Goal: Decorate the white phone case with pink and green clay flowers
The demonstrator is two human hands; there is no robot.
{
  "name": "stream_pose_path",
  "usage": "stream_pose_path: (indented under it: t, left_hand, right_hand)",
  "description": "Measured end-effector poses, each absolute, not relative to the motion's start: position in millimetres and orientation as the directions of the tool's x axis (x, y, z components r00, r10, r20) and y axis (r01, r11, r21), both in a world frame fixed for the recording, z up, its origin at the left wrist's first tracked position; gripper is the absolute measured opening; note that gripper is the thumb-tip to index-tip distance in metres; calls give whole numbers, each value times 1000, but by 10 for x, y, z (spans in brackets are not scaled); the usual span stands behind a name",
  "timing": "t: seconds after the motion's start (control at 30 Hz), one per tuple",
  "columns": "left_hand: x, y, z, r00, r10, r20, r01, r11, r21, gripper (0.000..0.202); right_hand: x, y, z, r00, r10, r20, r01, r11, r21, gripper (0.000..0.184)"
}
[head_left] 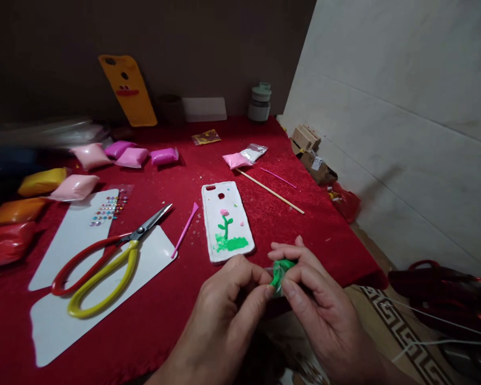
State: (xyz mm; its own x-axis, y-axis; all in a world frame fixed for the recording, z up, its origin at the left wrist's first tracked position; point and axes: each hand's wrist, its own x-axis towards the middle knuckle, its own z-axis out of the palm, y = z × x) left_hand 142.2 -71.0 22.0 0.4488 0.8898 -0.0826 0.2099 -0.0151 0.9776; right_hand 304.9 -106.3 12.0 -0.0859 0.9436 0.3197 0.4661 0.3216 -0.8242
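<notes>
My left hand and my right hand meet over the front edge of the red table, fingers pinched together on a small packet of green clay. Just beyond them lies a white phone case decorated with a pink flower, green stem and green grass. A pink plastic tool lies to the left of the case.
Red-and-yellow scissors rest on white sheets at the left, beside a gem sticker strip. Clay packets in pink, yellow and red line the left side. A wooden stick, an orange phone case and a jar stand farther back.
</notes>
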Motion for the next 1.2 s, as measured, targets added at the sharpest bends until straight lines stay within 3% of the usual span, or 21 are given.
stream_pose_path:
  t: [0.1,0.17,0.27,0.4,0.57,0.67,0.83,0.93,1.07,1.2]
  left_hand:
    - [1417,-694,229,464,866,-187,143,135,980,17]
    - [1413,-685,223,467,864,-188,147,134,980,17]
    - [1410,-690,197,446,895,11,240,-132,962,15]
    - [1419,-733,140,464,816,345,430,-549,717,14]
    - [1447,-794,104,506,721,473,599,-689,408,14]
    - [1467,-795,116,509,712,484,587,-698,410,14]
    - [1485,-755,163,444,779,443,534,-627,567,15]
    - [1476,-744,217,427,842,331,451,-515,729,12]
    - [1451,-738,279,376,926,-1,268,-108,957,17]
    - [1398,-717,284,438,847,-301,11,330,944,18]
  right_hand:
    - [3051,-1062,117,-82,946,315,471,315,-824,13]
    - [3052,-1060,119,-84,947,310,479,312,-821,14]
    - [3052,-1061,130,-89,947,309,490,312,-814,14]
    - [3049,-1059,144,-101,943,317,503,323,-802,13]
    - [3050,-1055,139,-97,941,324,508,327,-797,13]
    - [3055,-1062,127,-91,941,325,503,325,-801,12]
    - [3066,-1069,115,-109,939,327,500,336,-798,12]
    - [3063,-1061,117,-95,937,337,500,338,-797,13]
    - [3059,-1050,121,-89,935,343,506,339,-793,14]
    - [3066,-1063,113,-86,935,344,509,338,-791,13]
